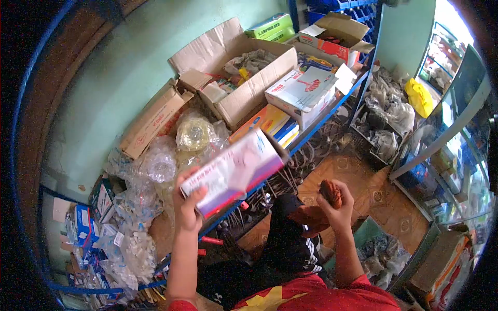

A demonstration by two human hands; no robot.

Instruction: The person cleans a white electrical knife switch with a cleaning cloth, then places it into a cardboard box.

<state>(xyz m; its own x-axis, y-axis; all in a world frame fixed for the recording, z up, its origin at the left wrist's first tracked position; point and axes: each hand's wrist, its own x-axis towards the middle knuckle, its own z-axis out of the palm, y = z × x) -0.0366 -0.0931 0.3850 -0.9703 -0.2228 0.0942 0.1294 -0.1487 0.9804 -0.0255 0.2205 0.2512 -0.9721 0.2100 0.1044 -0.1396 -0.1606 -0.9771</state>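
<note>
My left hand (188,199) grips the near end of a long white and purple cardboard box (236,168) with a picture and lettering on its side. The box is tilted, its far end raised over the shelf edge. My right hand (340,202) is closed around a reddish-brown, ridged bundle (330,193), whose kind I cannot make out. It is held apart from the box, above the tiled floor. Past the box's upper side lie a yellow and blue box (275,122) and clear plastic rolls (194,132).
A blue-edged shelf (311,136) bears an opened brown carton (259,85), a white box with a red picture (303,88) and several plastic bags. Metal parts hang or lie below it. Bins with grey bags (386,114) stand at right, beside a glass display case (446,155).
</note>
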